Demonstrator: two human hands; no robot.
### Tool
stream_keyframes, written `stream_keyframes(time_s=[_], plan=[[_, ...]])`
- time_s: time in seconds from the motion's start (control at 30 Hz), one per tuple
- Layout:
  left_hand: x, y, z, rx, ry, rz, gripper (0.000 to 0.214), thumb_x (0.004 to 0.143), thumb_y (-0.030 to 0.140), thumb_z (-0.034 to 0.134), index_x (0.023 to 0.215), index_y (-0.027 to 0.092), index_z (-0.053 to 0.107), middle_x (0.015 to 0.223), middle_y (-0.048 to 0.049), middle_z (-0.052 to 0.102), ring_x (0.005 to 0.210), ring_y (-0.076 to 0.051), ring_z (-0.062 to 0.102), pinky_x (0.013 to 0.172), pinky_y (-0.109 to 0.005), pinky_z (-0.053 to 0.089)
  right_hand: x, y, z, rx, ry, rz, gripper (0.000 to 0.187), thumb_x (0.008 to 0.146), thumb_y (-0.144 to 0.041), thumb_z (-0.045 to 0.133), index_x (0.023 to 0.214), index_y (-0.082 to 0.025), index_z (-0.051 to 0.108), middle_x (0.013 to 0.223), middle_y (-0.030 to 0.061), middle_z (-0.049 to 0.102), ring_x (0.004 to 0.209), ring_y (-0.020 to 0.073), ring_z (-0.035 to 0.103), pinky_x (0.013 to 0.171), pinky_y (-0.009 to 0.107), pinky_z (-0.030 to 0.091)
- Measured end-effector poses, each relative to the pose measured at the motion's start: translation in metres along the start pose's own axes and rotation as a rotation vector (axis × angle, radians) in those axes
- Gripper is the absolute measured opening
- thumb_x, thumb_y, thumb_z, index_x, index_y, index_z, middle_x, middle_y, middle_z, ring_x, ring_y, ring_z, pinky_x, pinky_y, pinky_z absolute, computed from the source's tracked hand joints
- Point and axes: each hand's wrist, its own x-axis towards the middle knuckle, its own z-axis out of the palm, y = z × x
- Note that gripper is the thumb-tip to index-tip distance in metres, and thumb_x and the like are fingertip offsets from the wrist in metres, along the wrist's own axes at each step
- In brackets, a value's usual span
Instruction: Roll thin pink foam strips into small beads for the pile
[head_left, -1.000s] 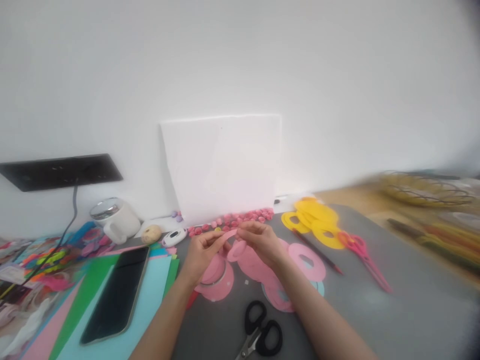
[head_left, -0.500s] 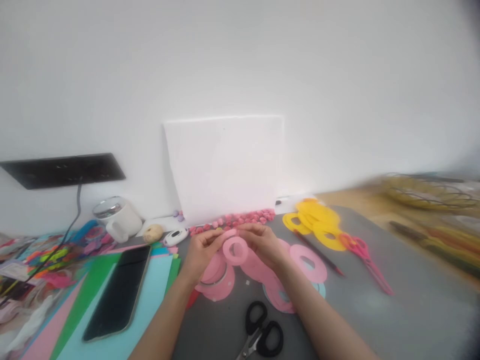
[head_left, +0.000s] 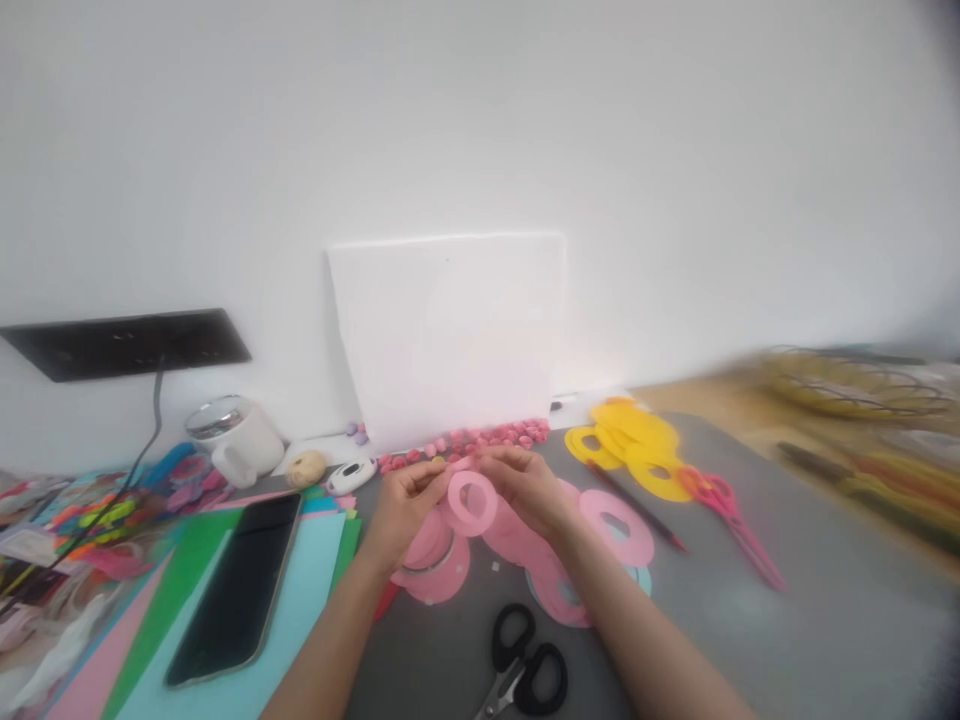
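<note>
My left hand (head_left: 405, 505) and my right hand (head_left: 527, 488) meet near the middle of the grey mat. Between their pinched fingertips is a thin pink paper strip (head_left: 463, 465); the exact grip is partly hidden by the fingers. Just below the fingertips shows a pink paper ring (head_left: 472, 503); whether it joins the strip I cannot tell. Under and around both hands lie several pink paper rings and discs (head_left: 439, 575), with another pink ring (head_left: 640, 540) to the right of my right hand. Black-handled scissors (head_left: 517, 668) lie between my forearms.
On the left are a phone (head_left: 236, 590) on coloured paper, a white mug (head_left: 251, 445) and craft scraps. Pink rolled pieces (head_left: 510, 435) line the base of a white board (head_left: 450, 340). Yellow rings (head_left: 637, 430), a pencil (head_left: 637, 507) and pink scissors (head_left: 739, 525) lie right.
The pink ring below my fingertips has shifted very slightly. Both hands keep nearly the same place and pinch.
</note>
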Motion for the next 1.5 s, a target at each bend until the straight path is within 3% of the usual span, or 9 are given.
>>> stream_keyframes(time_s=[0.13, 0.53, 0.8, 1.13, 1.3, 1.5], plan=[[-0.0006, 0.0022, -0.0010, 0.000, -0.008, 0.010, 0.032, 0.073, 0.036, 0.066, 0.098, 0.017, 0.072, 0.098, -0.0089, 0.072, 0.090, -0.025, 0.064, 0.078, -0.033, 0.051, 0.0008, 0.0012, -0.0004, 0.013, -0.015, -0.016, 0.026, 0.059, -0.034, 0.079, 0.079, -0.019, 0.072, 0.080, 0.0046, 0.071, 0.075, 0.0185, 0.063, 0.074, 0.033, 0.048], [-0.0015, 0.0007, 0.0001, 0.002, -0.045, 0.007, 0.030, 0.072, 0.036, 0.068, 0.097, 0.018, 0.072, 0.094, -0.0084, 0.073, 0.088, -0.024, 0.066, 0.076, -0.031, 0.052, 0.0003, -0.0011, 0.0000, -0.032, -0.014, -0.048, 0.019, 0.058, -0.031, 0.080, 0.065, -0.018, 0.068, 0.065, -0.0006, 0.065, 0.060, 0.0125, 0.056, 0.061, 0.027, 0.045], [-0.0016, 0.0023, -0.0005, -0.023, -0.043, 0.008, 0.030, 0.073, 0.034, 0.067, 0.098, 0.018, 0.072, 0.098, -0.0074, 0.072, 0.090, -0.023, 0.064, 0.077, -0.030, 0.051, -0.0021, -0.0026, 0.0022, -0.007, -0.048, -0.031, 0.021, 0.063, -0.032, 0.077, 0.079, -0.019, 0.071, 0.078, 0.0034, 0.070, 0.072, 0.0161, 0.061, 0.070, 0.030, 0.046], [-0.0029, 0.0025, 0.0003, -0.029, -0.098, -0.006, 0.032, 0.074, 0.033, 0.067, 0.102, 0.017, 0.070, 0.094, -0.0084, 0.073, 0.085, -0.022, 0.065, 0.073, -0.029, 0.051, 0.0002, 0.0005, -0.0002, -0.084, 0.039, -0.082, 0.018, 0.058, -0.029, 0.079, 0.065, -0.018, 0.067, 0.064, -0.0021, 0.064, 0.059, 0.0114, 0.056, 0.058, 0.025, 0.044], [-0.0033, 0.0031, -0.0001, -0.037, -0.077, 0.001, 0.033, 0.074, 0.034, 0.068, 0.102, 0.017, 0.070, 0.094, -0.0085, 0.073, 0.085, -0.022, 0.065, 0.075, -0.029, 0.051, -0.0006, -0.0007, 0.0014, -0.062, 0.039, -0.047, 0.020, 0.058, -0.031, 0.079, 0.072, -0.019, 0.070, 0.072, 0.0004, 0.068, 0.066, 0.0143, 0.059, 0.066, 0.029, 0.046], [-0.0022, 0.0048, 0.0006, -0.019, -0.063, 0.020, 0.030, 0.075, 0.033, 0.066, 0.101, 0.020, 0.071, 0.098, -0.0065, 0.072, 0.091, -0.022, 0.064, 0.077, -0.028, 0.050, -0.0011, -0.0013, 0.0007, -0.029, -0.056, -0.050, 0.024, 0.063, -0.030, 0.075, 0.085, -0.020, 0.072, 0.081, 0.0047, 0.071, 0.075, 0.0179, 0.062, 0.072, 0.033, 0.046]])
